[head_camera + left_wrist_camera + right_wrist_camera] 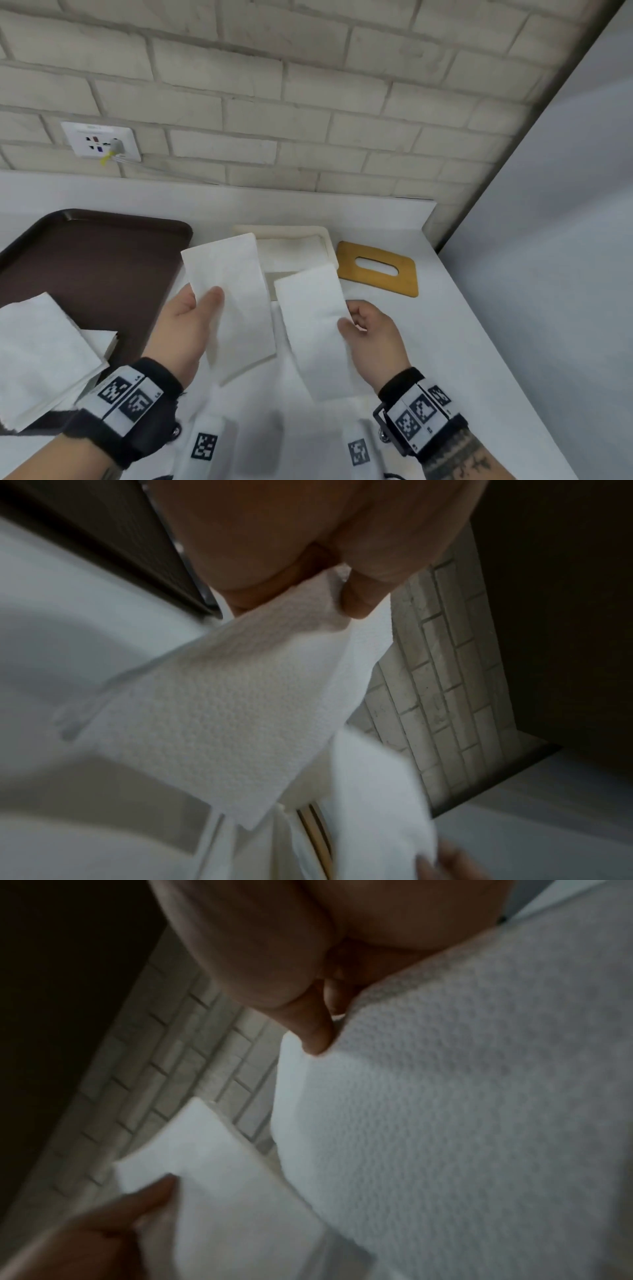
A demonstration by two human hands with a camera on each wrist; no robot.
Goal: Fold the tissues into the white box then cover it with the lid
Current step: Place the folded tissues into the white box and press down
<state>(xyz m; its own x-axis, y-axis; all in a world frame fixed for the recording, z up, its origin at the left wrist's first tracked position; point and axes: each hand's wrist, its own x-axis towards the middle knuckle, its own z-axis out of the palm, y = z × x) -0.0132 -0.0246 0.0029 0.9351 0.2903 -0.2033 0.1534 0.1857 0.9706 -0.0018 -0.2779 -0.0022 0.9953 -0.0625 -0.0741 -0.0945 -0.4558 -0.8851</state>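
Note:
My left hand [195, 315] pinches a folded white tissue [233, 294] between thumb and fingers, held above the counter. My right hand [368, 325] pinches a second folded tissue [318, 325] beside it. Both tissues hang in front of the white box [327, 240], which stands open by the wall with tissue inside. The wooden lid [376, 269] with its oval slot lies flat to the right of the box. The left wrist view shows the embossed tissue [222, 710] under my thumb [356, 604]. In the right wrist view the other tissue [445, 1123] fills the frame.
A brown tray [92, 267] lies at the left with a stack of unfolded tissues [37, 353] over its near edge. A brick wall [274, 102] with a socket [101, 141] runs behind. The white counter [445, 342] ends at its edge on the right.

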